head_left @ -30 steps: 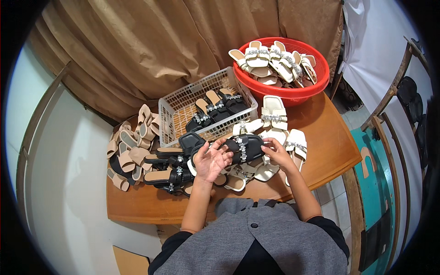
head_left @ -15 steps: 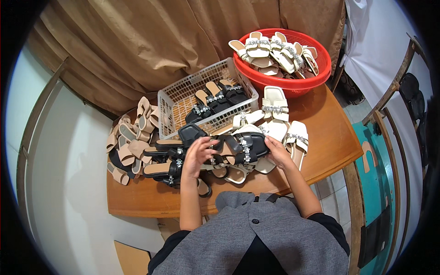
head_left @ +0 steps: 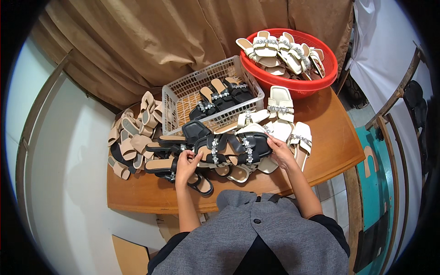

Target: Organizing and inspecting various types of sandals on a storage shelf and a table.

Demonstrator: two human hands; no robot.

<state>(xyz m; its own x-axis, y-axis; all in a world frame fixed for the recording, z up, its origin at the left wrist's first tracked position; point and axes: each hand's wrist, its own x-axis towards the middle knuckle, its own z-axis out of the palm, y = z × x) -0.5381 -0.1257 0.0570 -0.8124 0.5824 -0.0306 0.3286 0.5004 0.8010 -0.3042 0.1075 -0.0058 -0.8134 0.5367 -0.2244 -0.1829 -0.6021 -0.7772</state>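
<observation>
My right hand (head_left: pixel 283 154) is closed on the toe end of a black sandal (head_left: pixel 255 145) with a silver jewelled strap. Beside it, touching, lies a second black jewelled sandal (head_left: pixel 213 145), and the fingers of my left hand (head_left: pixel 187 166) pinch its left edge. The two sandals sit side by side above the pile, tan insoles partly showing. More black sandals (head_left: pixel 159 164) lie just left of my left hand, and one (head_left: pixel 201 184) rests near the table's front edge. White sandals (head_left: pixel 300 140) lie beyond and right of the pair, some partly hidden beneath it.
A pale plastic crate (head_left: pixel 170 108) holding several black sandals (head_left: pixel 221 94) stands behind. A red basket (head_left: pixel 326 79) heaped with white sandals (head_left: pixel 268 48) is at the back right. Beige sandals (head_left: pixel 140 143) pile up on the left of the wooden table (head_left: pixel 337 142).
My left hand has gone from raised with spread fingers to pinching the left black sandal, which now lies beside the other. My right hand keeps its hold. The view has shifted slightly.
</observation>
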